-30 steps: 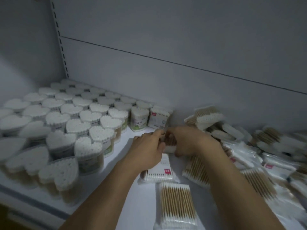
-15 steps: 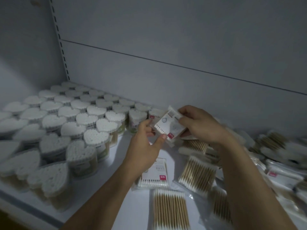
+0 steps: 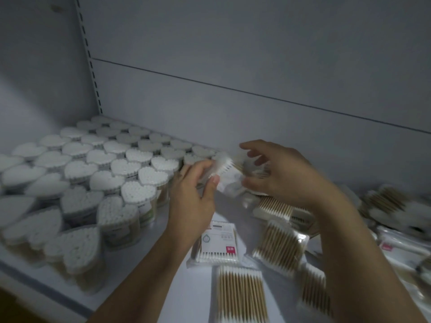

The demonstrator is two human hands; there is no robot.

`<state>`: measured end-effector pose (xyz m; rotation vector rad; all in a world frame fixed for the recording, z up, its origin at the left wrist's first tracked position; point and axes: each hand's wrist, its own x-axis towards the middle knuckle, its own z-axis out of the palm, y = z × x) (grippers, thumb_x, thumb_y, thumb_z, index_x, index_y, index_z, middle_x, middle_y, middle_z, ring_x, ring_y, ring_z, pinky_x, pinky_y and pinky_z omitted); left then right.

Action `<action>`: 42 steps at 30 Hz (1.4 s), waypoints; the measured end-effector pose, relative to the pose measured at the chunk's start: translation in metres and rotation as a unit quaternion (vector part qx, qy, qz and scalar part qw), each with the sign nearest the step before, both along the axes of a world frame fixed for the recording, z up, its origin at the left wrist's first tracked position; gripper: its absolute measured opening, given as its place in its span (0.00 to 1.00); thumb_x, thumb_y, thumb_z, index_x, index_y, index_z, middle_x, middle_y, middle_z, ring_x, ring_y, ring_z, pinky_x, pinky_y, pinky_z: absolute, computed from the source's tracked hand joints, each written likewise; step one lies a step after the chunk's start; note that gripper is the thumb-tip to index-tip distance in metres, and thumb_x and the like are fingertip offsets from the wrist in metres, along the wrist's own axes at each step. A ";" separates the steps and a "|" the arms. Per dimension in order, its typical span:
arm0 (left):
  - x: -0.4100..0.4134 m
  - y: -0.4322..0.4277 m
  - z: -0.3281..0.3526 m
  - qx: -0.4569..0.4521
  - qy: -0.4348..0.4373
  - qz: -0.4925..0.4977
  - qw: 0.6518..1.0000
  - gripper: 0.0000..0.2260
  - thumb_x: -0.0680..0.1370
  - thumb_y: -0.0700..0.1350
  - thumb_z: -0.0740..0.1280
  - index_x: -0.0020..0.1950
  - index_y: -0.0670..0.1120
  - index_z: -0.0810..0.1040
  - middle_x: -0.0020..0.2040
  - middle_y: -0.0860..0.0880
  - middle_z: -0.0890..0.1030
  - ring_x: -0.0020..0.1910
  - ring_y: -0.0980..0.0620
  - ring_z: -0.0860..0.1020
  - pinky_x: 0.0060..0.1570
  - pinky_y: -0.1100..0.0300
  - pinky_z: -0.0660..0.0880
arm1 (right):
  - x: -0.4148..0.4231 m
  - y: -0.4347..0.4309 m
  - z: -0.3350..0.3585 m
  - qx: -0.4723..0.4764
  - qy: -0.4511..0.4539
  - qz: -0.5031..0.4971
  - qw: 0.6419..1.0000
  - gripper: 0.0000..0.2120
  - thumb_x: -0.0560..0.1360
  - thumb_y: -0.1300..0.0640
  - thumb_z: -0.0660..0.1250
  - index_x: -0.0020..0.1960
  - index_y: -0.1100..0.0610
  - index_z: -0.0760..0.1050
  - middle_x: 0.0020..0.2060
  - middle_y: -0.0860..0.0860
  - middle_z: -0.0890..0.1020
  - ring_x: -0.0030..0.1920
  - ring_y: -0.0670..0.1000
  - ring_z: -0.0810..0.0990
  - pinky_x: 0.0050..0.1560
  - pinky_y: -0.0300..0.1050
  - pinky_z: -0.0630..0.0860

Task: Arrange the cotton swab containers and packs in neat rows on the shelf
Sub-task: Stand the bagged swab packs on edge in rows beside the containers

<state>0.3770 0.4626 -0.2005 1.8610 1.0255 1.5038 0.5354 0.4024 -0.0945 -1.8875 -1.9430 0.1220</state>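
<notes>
Heart-shaped containers [image 3: 130, 169] stand in rows at 9 o'clock on the shelf [image 3: 130, 276]. The left hand [image 3: 193, 197] pinches a swab pack [image 3: 227, 176] (blurred) between thumb and fingers, above the shelf at centre. The right hand [image 3: 279, 176], at the pack's 3 o'clock, has its fingers spread and its thumb touching the pack. Loose packs [image 3: 278, 247] lie from 3 to 6 o'clock.

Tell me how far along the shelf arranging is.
Done: the heart-shaped containers stand in rows on the left. In hand: the left hand pinches one pack, the right hand spread open beside it. Left: loose packs lie scattered in front and heaped to the right, not yet in rows.
</notes>
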 end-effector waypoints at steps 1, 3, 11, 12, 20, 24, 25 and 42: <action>0.000 0.000 -0.001 0.031 0.017 -0.002 0.999 0.10 0.77 0.47 0.65 0.58 0.55 0.79 0.53 0.54 0.77 0.53 0.55 0.75 0.53 0.60 0.70 | -0.004 -0.001 0.000 0.006 -0.019 0.012 1.000 0.29 0.69 0.50 0.75 0.67 0.42 0.69 0.55 0.42 0.76 0.51 0.44 0.76 0.52 0.40 0.72; 0.000 -0.002 0.000 0.051 0.024 -0.014 0.998 0.11 0.77 0.46 0.65 0.58 0.54 0.79 0.54 0.53 0.77 0.55 0.54 0.75 0.56 0.59 0.71 | -0.012 0.001 -0.004 0.010 -0.051 0.033 0.998 0.24 0.69 0.52 0.74 0.63 0.43 0.74 0.50 0.44 0.78 0.48 0.46 0.76 0.50 0.43 0.74; -0.005 -0.002 0.003 0.006 0.090 0.010 0.996 0.13 0.78 0.45 0.67 0.61 0.49 0.73 0.56 0.54 0.72 0.52 0.54 0.75 0.51 0.57 0.74 | -0.016 0.023 -0.018 0.015 -0.169 -0.094 0.981 0.15 0.71 0.57 0.68 0.58 0.54 0.75 0.52 0.53 0.77 0.51 0.56 0.75 0.45 0.44 0.69; -0.005 -0.003 0.003 0.001 0.141 0.011 0.990 0.12 0.78 0.45 0.66 0.61 0.49 0.73 0.57 0.53 0.72 0.52 0.52 0.76 0.51 0.55 0.74 | -0.018 0.026 -0.018 0.013 -0.173 -0.099 0.980 0.16 0.71 0.58 0.68 0.58 0.54 0.74 0.53 0.53 0.77 0.52 0.56 0.75 0.44 0.44 0.68; -0.007 -0.005 0.001 -0.021 0.275 0.002 0.961 0.08 0.78 0.46 0.64 0.56 0.50 0.75 0.50 0.51 0.80 0.49 0.49 0.78 0.48 0.52 0.76 | -0.038 0.067 -0.026 -0.028 -0.284 -0.145 0.947 0.08 0.73 0.62 0.64 0.51 0.54 0.75 0.46 0.51 0.80 0.42 0.53 0.73 0.57 0.47 0.61; -0.009 -0.001 -0.004 -0.030 0.273 -0.022 0.961 0.08 0.78 0.47 0.64 0.57 0.51 0.76 0.51 0.51 0.81 0.52 0.50 0.78 0.51 0.52 0.76 | -0.029 0.080 -0.040 -0.038 -0.288 -0.158 0.944 0.07 0.73 0.58 0.65 0.51 0.53 0.74 0.46 0.51 0.80 0.47 0.54 0.75 0.57 0.47 0.61; -0.009 -0.001 -0.004 -0.029 0.274 -0.031 0.961 0.09 0.78 0.47 0.64 0.58 0.51 0.76 0.52 0.52 0.80 0.52 0.51 0.78 0.52 0.52 0.75 | -0.028 0.083 -0.044 -0.037 -0.284 -0.157 0.945 0.08 0.73 0.56 0.65 0.52 0.53 0.74 0.47 0.51 0.79 0.51 0.54 0.74 0.57 0.48 0.61; -0.021 0.002 0.003 -0.088 0.254 -0.055 0.962 0.09 0.79 0.43 0.65 0.56 0.53 0.78 0.49 0.55 0.81 0.48 0.53 0.79 0.49 0.54 0.78 | -0.058 -0.014 -0.004 -0.279 -0.203 -0.005 0.939 0.33 0.66 0.43 0.76 0.68 0.50 0.72 0.61 0.47 0.77 0.58 0.49 0.76 0.57 0.44 0.74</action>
